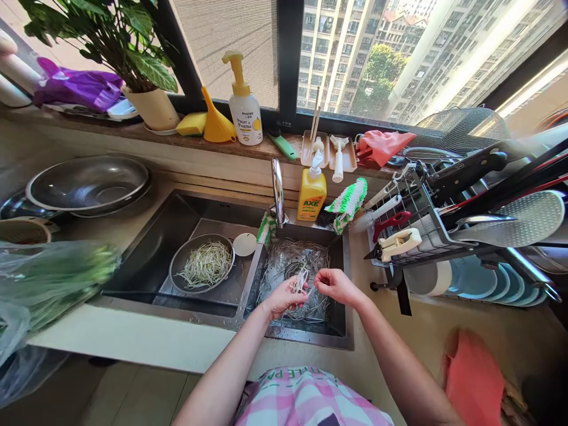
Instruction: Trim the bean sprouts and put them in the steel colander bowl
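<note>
My left hand (pixel 286 297) is closed around a small bunch of bean sprouts (pixel 300 280) above the right sink basin (pixel 306 338). Close beside it on the right, my right hand (pixel 333 285) has its thumb and fingertips pinched together; whatever is between them is too small to make out. Thin pale strands (pixel 317 251) lie scattered over the wet bottom of this basin. In the left basin (pixel 146 260), a round metal bowl (pixel 174 273) holds a heap of bean sprouts (pixel 206 264).
The faucet (pixel 278 192) rises behind the basins, with a yellow soap bottle (pixel 312 195) beside it. A dish rack (pixel 426 213) with knives and utensils stands right. At left are a wok (pixel 89 183) and bagged greens (pixel 66 278). A plant pot (pixel 153 109) sits on the sill.
</note>
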Tool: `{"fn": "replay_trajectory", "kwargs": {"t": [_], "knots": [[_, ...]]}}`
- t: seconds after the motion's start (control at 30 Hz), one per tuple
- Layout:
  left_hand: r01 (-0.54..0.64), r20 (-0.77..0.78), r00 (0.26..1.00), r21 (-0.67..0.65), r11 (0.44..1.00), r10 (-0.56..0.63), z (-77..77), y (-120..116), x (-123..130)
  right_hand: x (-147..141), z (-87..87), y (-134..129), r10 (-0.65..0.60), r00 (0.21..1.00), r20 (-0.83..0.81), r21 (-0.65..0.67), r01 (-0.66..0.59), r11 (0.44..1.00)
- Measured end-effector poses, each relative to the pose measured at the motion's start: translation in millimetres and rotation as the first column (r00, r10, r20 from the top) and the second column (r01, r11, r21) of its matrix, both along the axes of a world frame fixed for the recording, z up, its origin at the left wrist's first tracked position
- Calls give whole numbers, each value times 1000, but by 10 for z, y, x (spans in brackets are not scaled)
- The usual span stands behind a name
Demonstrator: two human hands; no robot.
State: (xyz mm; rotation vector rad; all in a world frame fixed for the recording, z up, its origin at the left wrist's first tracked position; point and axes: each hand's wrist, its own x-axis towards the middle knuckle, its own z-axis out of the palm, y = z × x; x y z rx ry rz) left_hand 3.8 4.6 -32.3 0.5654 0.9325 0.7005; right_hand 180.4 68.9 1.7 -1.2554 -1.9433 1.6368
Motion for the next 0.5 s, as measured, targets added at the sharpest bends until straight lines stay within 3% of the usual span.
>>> {"fn": "replay_trajectory", "kwargs": {"t": [0.1,0.2,0.3,0.37,0.43,0.5], "knots": [[-22,32,999,-10,1000,22,21,-1,1,-17,-78,25,-154,988,-15,173,154,973],[-126,112,985,-68,990,133,31,20,-1,-14,-264,32,-292,956,-5,122,290,949],[-264,259,916,-183,947,306,19,54,-25,-1,-444,-47,-320,933,166,142,298,944],[-334,355,843,-245,910,405,8,79,-48,-23,-483,-155,-302,937,177,157,276,948],[-380,427,774,-279,882,468,3,104,-63,-77,-446,-280,-262,964,35,42,261,965],[-416,462,724,-301,858,513,8,127,-61,-146,-364,-395,-231,962,-148,-208,198,958]]}}
